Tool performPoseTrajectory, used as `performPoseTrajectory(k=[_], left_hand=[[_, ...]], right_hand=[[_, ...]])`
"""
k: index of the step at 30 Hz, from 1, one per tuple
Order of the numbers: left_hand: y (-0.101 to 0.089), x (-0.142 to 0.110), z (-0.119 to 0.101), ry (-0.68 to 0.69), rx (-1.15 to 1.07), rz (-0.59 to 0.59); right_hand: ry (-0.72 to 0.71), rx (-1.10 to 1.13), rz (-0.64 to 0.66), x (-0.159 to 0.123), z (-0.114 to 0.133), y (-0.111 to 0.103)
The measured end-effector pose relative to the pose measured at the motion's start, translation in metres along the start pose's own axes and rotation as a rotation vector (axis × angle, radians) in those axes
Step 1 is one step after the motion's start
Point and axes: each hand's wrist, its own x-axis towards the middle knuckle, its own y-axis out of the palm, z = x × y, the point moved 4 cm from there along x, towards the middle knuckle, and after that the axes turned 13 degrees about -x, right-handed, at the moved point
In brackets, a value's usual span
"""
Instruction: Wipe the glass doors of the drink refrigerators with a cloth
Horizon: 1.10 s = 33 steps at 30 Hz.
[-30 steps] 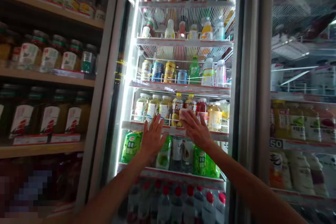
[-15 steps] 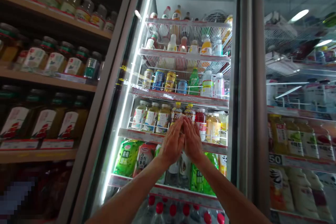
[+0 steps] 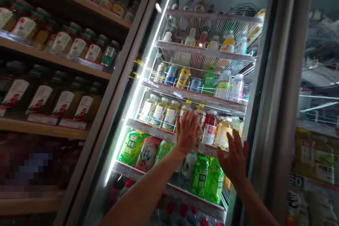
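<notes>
My left hand [image 3: 187, 132] is raised in front of a drinks fridge, its fingers stretched upward and holding nothing. A reflection beside it suggests glass very close; I cannot tell whether the hand touches it. Lower and to the right, my right hand [image 3: 233, 157] is empty with its fingers spread, near the fridge's right frame. Behind the hands is a shelf of bottles, among them a red bottle [image 3: 210, 127] and a yellow drink bottle [image 3: 224, 132]. Green bottles [image 3: 200, 174] stand on the shelf below, partly between my forearms.
The fridge's metal frame [image 3: 282, 88] runs up on the right, with another drinks fridge beyond it. At left, wooden shelves [image 3: 42, 127] carry rows of glass bottles and jars. Cans [image 3: 183, 77] stand higher in the fridge, and a light strip [image 3: 156, 42] lines its left side.
My hands, close together before, have parted: the right has moved right and down, its fingers spreading. The view has tilted and shifted, so the fridge appears farther right.
</notes>
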Motion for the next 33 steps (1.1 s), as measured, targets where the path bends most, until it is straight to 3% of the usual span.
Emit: performPoseTrajectory(k=[3, 9, 11, 13, 15, 17, 19, 21, 23, 26, 29, 31, 33], left_hand=[[-0.014, -0.006, 0.015, -0.081, 0.002, -0.034], [0.022, -0.054, -0.054, 0.269, -0.059, 0.178], [0.016, -0.060, -0.041, 0.247, -0.044, 0.188], [-0.005, -0.059, -0.004, 0.128, -0.031, 0.138], [-0.031, -0.058, 0.036, -0.032, -0.030, 0.000], [-0.045, -0.062, 0.053, -0.153, -0.031, -0.085], [-0.038, -0.070, 0.038, -0.066, -0.071, 0.008], [-0.024, -0.080, 0.010, 0.152, -0.125, 0.195], [-0.020, -0.085, 0.002, 0.264, -0.140, 0.293], [-0.045, -0.079, 0.045, 0.101, -0.073, 0.171], [-0.075, -0.073, 0.090, -0.170, 0.007, -0.118], [-0.072, -0.075, 0.083, -0.164, -0.006, -0.128], [-0.052, -0.080, 0.051, 0.040, -0.077, 0.054]], right_hand=[[0.087, -0.058, 0.002, -0.009, -0.007, -0.002], [0.058, -0.100, 0.031, -0.023, 0.006, 0.000], [0.063, -0.110, 0.036, -0.027, 0.007, -0.001], [0.076, -0.110, 0.054, -0.032, 0.007, -0.002], [0.091, -0.097, 0.067, -0.035, 0.009, -0.003], [0.103, -0.086, 0.062, -0.037, 0.011, -0.003], [0.112, -0.082, 0.047, -0.038, 0.011, -0.004], [0.115, -0.082, 0.037, -0.040, 0.012, -0.004], [0.111, -0.084, 0.032, -0.042, 0.012, -0.004], [0.119, -0.095, 0.034, -0.045, 0.013, -0.004], [0.139, -0.103, 0.040, -0.046, 0.015, -0.004], [0.146, -0.105, 0.032, -0.047, 0.016, -0.003], [0.142, -0.103, 0.023, -0.049, 0.015, -0.003]])
